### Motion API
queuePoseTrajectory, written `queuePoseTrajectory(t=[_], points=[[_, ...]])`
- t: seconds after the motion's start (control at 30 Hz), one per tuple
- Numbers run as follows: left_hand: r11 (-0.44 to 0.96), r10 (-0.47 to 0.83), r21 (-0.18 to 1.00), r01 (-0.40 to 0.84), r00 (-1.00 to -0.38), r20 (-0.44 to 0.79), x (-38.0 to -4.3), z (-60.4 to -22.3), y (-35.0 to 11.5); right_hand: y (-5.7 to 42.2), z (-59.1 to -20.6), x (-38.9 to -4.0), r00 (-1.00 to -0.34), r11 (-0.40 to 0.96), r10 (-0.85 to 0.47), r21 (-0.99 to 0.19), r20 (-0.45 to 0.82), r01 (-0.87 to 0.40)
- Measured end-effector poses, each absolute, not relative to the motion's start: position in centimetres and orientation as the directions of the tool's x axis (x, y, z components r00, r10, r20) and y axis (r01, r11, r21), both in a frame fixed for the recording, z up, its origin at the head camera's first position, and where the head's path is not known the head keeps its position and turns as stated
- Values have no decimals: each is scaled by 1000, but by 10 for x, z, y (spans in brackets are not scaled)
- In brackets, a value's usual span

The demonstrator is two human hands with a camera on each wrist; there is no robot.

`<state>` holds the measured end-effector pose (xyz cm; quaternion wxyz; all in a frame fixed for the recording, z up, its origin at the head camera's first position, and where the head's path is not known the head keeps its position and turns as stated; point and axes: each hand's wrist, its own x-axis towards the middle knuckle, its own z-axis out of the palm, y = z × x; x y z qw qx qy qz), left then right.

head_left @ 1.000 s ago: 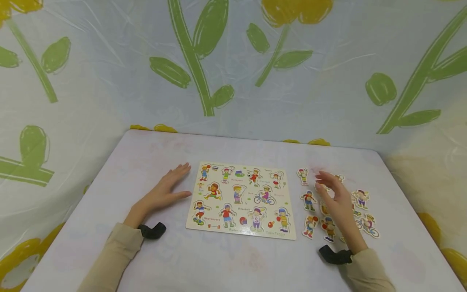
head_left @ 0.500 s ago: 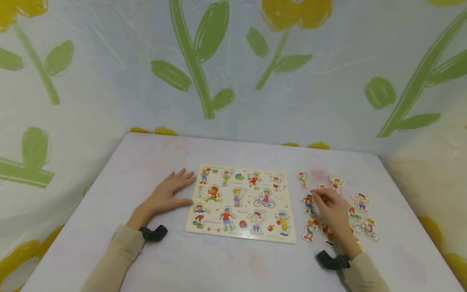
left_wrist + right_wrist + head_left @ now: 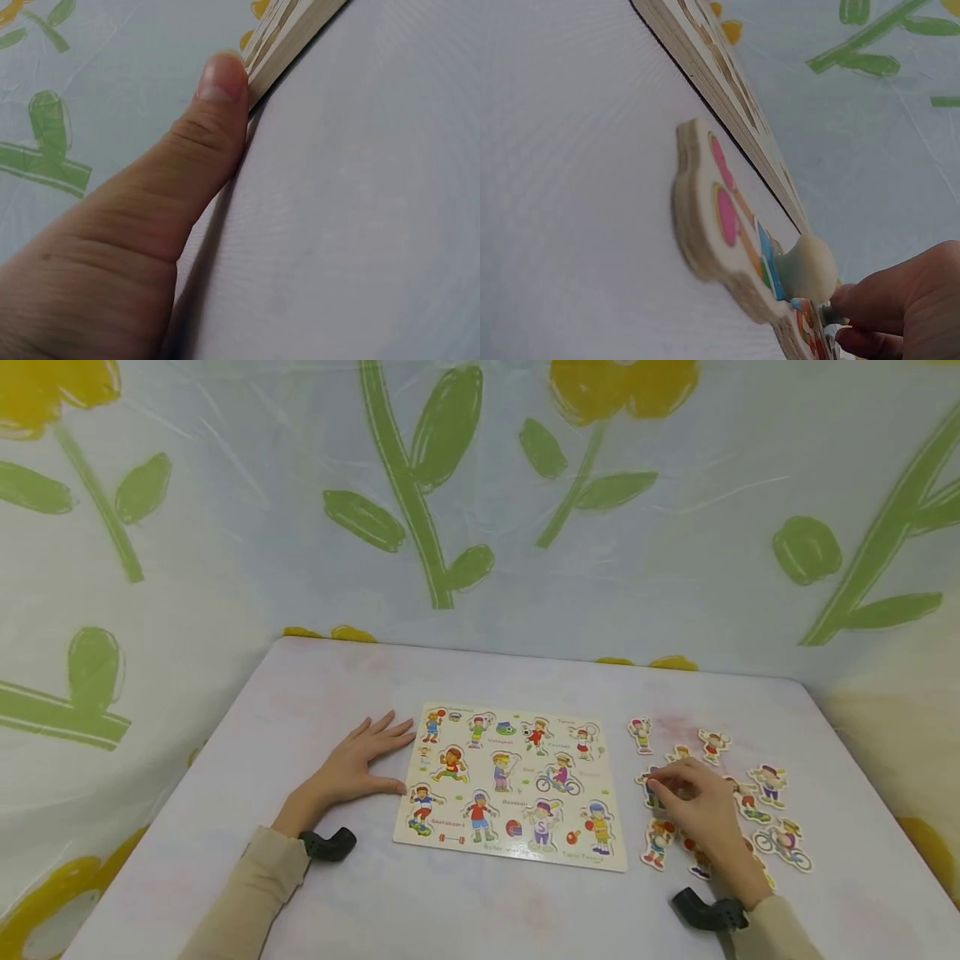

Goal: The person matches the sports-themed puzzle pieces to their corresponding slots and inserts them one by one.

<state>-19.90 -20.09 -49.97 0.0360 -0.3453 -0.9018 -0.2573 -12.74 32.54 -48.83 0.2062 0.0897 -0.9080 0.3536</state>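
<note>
A flat wooden puzzle board [image 3: 615,843] with pictures of children playing sports lies mid-table. My left hand [image 3: 356,768] rests at its left side with the fingers spread, the thumb [image 3: 217,112] right against the board's edge. To the right of the board, my right hand [image 3: 705,806] pinches the small knob of a puzzle piece [image 3: 650,789] showing a child in blue, partly covered by the fingertips. Just nearer lies a basketball-player piece [image 3: 656,846], whose pale round knob [image 3: 808,268] stands before my fingers in the right wrist view.
Several other pieces lie around the right hand: a volleyball player [image 3: 641,735] and tennis player [image 3: 713,746] farther back, a baseball player [image 3: 770,785] and cyclist [image 3: 783,843] to the right. Others are partly under the hand. A flowered curtain [image 3: 480,510] hangs behind the table.
The right hand has come down onto the pieces, and its thumb and fingers have closed on the child in blue. The left hand has settled flat against the board's left side.
</note>
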Motion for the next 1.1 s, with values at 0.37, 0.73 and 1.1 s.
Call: queuePoseTrajectory(t=[0.37, 0.73, 1.1], points=[[638, 603, 437, 635, -764, 230, -199, -498, -197, 328, -485, -129, -855, 783, -135, -475, 501, -402], [629, 613, 448, 635, -760, 216, -199, -494, -197, 324, -479, -129, -794, 817, -231, -331, 562, -472], [625, 619, 448, 639, -756, 214, -200, -496, -195, 325, -470, -131, -789, 849, -261, -256, 555, -461]])
